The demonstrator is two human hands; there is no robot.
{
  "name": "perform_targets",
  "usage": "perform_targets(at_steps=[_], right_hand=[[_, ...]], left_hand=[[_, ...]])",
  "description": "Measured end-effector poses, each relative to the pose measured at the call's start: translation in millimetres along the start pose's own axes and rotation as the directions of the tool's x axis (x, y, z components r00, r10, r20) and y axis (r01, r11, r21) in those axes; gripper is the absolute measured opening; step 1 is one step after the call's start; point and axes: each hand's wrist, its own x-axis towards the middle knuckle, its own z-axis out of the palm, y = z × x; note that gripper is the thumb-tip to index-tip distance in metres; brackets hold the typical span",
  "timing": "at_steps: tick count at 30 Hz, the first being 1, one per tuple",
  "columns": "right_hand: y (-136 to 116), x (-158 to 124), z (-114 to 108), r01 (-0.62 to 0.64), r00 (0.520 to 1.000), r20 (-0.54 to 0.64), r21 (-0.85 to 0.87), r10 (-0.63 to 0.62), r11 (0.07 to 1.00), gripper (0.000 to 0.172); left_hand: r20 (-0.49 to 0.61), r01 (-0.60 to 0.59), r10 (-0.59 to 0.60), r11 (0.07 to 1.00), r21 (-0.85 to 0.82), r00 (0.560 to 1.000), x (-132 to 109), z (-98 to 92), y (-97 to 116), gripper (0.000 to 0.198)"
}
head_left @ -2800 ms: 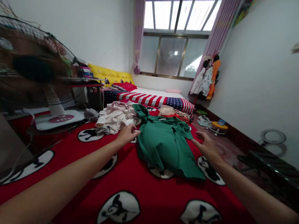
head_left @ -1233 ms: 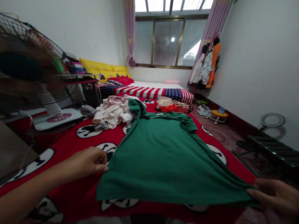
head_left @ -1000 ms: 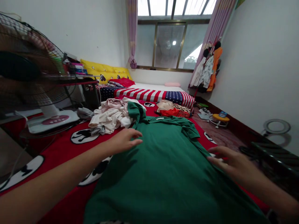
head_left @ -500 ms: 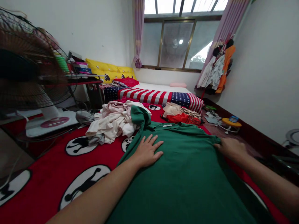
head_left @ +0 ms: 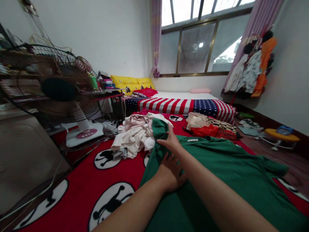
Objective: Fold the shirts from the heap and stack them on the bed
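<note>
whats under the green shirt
The green shirt lies on a red blanket with white round prints, visible at its edges; what is directly beneath it is covered and cannot be seen.

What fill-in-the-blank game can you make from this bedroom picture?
The left hand touches a ____ shirt.
The bedspread under the shirt is mostly ____.
The far blanket has white stars on ____.

The missing words, in order: green, red, blue.

a green shirt (head_left: 217,174) on a red blanket (head_left: 72,180) with white-and-black ovals.
</note>
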Motion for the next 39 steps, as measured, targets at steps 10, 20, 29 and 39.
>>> perform_targets(at_steps=[10, 20, 29, 39], right_hand=[[20, -22, -62, -0.148, 0.947, -0.248, 0.227, 0.204, 0.963, 0.036], [8, 2, -19, -0.077, 0.997, 0.003, 0.117, 0.077, 0.99, 0.073], [41, -58, -91, -0.148, 0.982, -0.185, -0.63, 0.038, 0.763, 0.029], [34, -58, -88, -0.161, 0.984, -0.16, -0.584, 0.081, 0.796, 0.025]], left_hand=[[0.003, 0.049, -0.049, 0.998, -0.043, 0.999, 0, -5.3, 9, 0.055], [-0.003, 0.035, -0.035, 0.994, -0.1, 0.999, 0, -11.2, 5, 0.053], [-0.139, -0.216, 0.177, 0.911, -0.352, 0.974, -1, -16.1, 13, 0.027], [-0.233, 0.089, -0.029, 0.964, 0.252, 0.972, -10, -71.8, -79, 0.042]])
